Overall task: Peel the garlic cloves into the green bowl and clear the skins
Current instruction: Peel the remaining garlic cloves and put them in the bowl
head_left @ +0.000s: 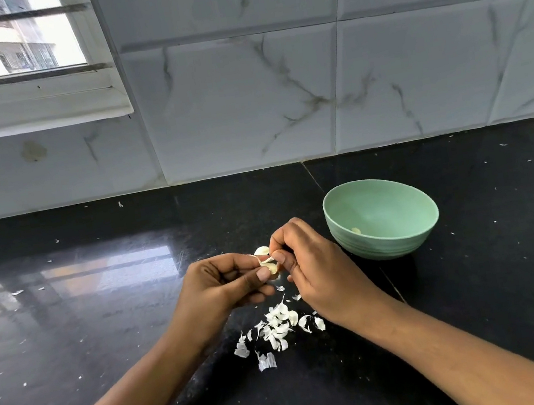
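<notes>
My left hand (225,283) holds a garlic clove (265,260) between thumb and fingers, above the black counter. My right hand (313,264) pinches a strip of the clove's papery skin right beside it. Both hands meet just left of the green bowl (412,236), which stands upright. One small peeled piece (355,231) lies inside the bowl. A heap of white garlic skins (278,330) lies on the counter below my hands.
The black polished counter (104,330) carries tiny skin flecks scattered around. A marble-tiled wall (277,96) rises behind the counter. A window (4,51) sits at the upper left.
</notes>
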Tool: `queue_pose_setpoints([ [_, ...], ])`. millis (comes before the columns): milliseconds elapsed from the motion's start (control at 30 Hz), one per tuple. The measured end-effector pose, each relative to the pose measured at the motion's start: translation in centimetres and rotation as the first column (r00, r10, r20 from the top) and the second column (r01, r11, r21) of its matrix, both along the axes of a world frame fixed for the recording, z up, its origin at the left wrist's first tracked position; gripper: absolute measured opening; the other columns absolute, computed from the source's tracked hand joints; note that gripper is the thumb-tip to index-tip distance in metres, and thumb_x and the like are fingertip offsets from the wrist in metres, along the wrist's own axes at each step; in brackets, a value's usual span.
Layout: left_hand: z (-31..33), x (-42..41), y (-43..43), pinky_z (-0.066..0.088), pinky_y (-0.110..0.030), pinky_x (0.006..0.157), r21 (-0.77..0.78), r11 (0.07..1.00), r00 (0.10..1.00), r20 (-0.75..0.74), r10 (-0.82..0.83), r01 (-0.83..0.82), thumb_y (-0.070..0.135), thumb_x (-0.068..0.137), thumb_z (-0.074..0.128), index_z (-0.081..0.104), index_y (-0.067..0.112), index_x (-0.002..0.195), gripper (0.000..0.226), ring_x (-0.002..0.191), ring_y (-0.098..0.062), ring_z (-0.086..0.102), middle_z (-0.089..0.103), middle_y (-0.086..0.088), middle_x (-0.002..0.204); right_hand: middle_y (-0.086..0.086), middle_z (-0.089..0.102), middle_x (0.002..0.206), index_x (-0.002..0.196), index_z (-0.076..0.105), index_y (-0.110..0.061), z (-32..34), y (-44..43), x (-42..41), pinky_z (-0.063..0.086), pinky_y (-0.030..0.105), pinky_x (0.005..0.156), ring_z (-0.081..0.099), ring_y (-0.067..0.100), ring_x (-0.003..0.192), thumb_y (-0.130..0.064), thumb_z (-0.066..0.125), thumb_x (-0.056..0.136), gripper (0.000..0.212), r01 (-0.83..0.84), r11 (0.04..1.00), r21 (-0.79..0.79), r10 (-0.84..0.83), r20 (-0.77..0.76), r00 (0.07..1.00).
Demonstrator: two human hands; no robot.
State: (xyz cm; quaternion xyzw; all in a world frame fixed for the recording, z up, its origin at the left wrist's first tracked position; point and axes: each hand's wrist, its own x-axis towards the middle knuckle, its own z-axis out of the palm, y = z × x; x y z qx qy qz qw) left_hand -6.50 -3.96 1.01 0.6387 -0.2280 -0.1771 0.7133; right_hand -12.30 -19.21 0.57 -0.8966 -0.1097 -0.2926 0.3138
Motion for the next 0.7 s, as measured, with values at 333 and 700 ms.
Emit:
queue_pose_setpoints([
  [333, -0.3, 0.2, -0.1, 0.054, -0.019, 0.055, 0.011, 1.000, 0.993, -0.115, 0.003, -0.002, 0.008, 0.063, 0.070, 0.069, 0.001, 0.085, 0.023, 0.056, -0.012, 0.066, 0.073, -0.010, 0.074, -0.015, 0.041, 0.089, 0.092, 0.050, -0.015, 0.5, -1.2, 0.1, 0.045, 0.033, 0.059, 0.048, 0.009, 0.066, -0.027, 0.040, 0.096, 0.016, 0.052, 0.997, -0.061, -0.049, 0.052, 0.997],
  [700, -0.4, 0.7, -0.1, 0.052, -0.018, 0.051, 0.002, 0.997, 0.988, -0.136, 0.076, -0.077, 0.010, 0.064, 0.071, 0.069, 0.003, 0.085, 0.022, 0.058, -0.012, 0.066, 0.073, -0.009, 0.078, -0.013, 0.058, 0.077, 0.082, 0.064, -0.017, 0.9, -2.6, -0.1, 0.053, 0.037, 0.064, 0.059, 0.010, 0.071, -0.012, 0.067, 0.084, 0.006, 0.045, 0.997, 0.066, -0.040, -0.070, 0.997],
])
